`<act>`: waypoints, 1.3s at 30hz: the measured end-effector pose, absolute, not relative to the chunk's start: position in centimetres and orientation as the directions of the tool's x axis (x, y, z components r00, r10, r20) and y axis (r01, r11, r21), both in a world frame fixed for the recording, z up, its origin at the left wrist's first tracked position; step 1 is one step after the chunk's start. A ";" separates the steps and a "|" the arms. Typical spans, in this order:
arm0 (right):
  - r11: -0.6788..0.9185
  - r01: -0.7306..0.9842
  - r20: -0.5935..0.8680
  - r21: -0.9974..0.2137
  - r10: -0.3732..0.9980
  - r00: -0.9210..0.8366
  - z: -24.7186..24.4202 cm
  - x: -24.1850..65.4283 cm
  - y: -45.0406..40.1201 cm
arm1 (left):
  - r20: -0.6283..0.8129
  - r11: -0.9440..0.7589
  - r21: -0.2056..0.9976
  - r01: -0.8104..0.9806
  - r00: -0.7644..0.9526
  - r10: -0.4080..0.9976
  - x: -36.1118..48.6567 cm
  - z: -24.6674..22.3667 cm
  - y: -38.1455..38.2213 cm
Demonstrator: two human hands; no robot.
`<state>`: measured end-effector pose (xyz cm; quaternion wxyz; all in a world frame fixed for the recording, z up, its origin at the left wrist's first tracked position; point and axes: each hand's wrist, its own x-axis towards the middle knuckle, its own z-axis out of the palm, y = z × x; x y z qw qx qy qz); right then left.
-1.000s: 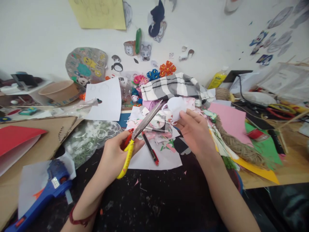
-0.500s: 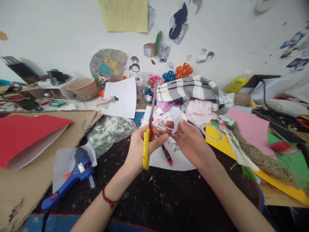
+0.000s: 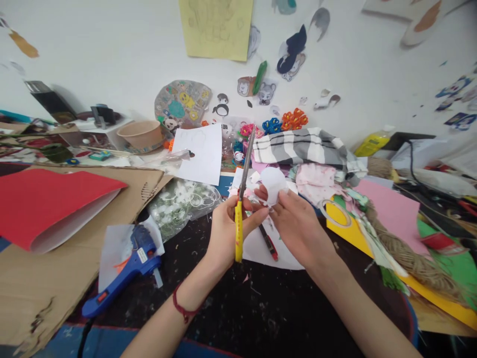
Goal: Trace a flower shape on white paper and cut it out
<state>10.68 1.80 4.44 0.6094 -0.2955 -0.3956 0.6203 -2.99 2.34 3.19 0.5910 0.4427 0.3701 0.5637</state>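
Gripping yellow-handled steel scissors [image 3: 238, 231] upright in my left hand [image 3: 225, 236], blades pointing away, I pinch a rounded white paper cutout [image 3: 273, 185] in my right hand [image 3: 300, 228], just right of the blades, above the middle of the black paint-flecked table [image 3: 261, 308].

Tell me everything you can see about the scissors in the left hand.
The scissors stand almost upright in the person's left hand, tips pointing away from the person and leaning slightly right. The long, narrow blades look like steel and appear closed or nearly so, rising above the paper scraps. The handle is glossy yellow plastic, with a little red showing near the fingers. Its lower end sticks out below the fist. Only the hand clearly touches them.
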 end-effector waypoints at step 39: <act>0.227 -0.272 0.204 -0.935 0.973 0.108 3.7 12.9 2.0 | 0.064 -0.047 0.965 -0.260 0.060 0.996 -3.6 2.7 2.4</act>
